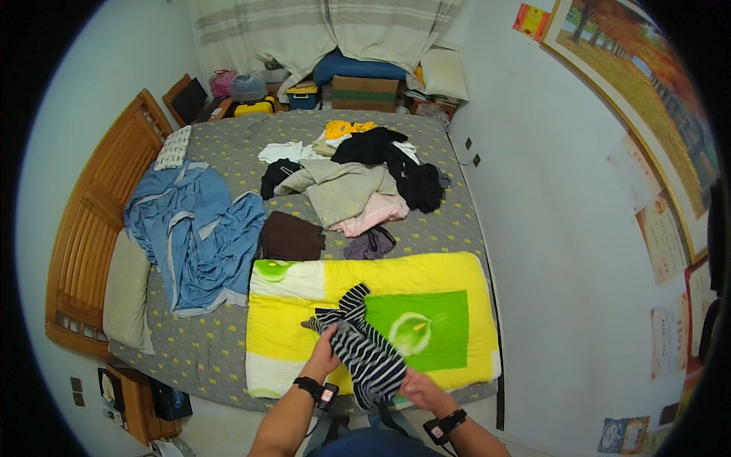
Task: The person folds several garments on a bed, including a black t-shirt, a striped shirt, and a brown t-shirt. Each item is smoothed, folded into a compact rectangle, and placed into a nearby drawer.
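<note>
A black-and-white striped knit garment (368, 354), seemingly a shirt, hangs between my two hands over the near edge of the bed. My left hand (324, 353) grips it near its upper left side. At the lower right edge, my right hand (421, 388) pinches the cloth. One sleeve sticks out toward the far side. Beneath it lies a folded yellow, green and white quilt (422, 274). Just past the quilt are a folded dark brown cloth (292, 237) and a crumpled purple-grey garment (370, 244).
Farther back, a heap holds a beige cloth (348, 191), black clothing (420, 183), a pink garment (377, 214) and a yellow-orange one (346, 129). A rumpled blue sheet (200, 228) lies by the wooden headboard (103, 228). A wall (548, 257) bounds the right side; a nightstand (137, 400) stands lower left.
</note>
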Available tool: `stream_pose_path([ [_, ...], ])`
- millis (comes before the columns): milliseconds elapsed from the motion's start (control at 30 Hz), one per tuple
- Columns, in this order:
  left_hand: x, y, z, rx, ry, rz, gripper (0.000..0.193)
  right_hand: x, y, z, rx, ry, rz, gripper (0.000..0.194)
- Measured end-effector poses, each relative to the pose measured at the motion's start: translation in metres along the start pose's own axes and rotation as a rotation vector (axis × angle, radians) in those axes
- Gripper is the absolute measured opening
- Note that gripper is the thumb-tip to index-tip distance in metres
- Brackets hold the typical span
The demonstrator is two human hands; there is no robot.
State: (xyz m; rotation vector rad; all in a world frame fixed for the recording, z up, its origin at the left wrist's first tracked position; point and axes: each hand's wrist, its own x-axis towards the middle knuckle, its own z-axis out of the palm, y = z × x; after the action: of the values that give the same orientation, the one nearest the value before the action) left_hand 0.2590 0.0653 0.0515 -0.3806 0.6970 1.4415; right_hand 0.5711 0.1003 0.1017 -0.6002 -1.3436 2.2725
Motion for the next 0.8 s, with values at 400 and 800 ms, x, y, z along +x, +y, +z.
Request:
stream_pose_path([
  [400,-0.077,0.048,0.152,1.274,-0.060,0.413,0.056,0.033,-0.149,0.032,-0.092,0.113,0.035,0.070],
  [800,-0.099,0.009,0.148,0.900,-0.365,0.819,0.030,0.064,-0.225,0.111,-0.129,-0.270,-0.139,0.103],
])
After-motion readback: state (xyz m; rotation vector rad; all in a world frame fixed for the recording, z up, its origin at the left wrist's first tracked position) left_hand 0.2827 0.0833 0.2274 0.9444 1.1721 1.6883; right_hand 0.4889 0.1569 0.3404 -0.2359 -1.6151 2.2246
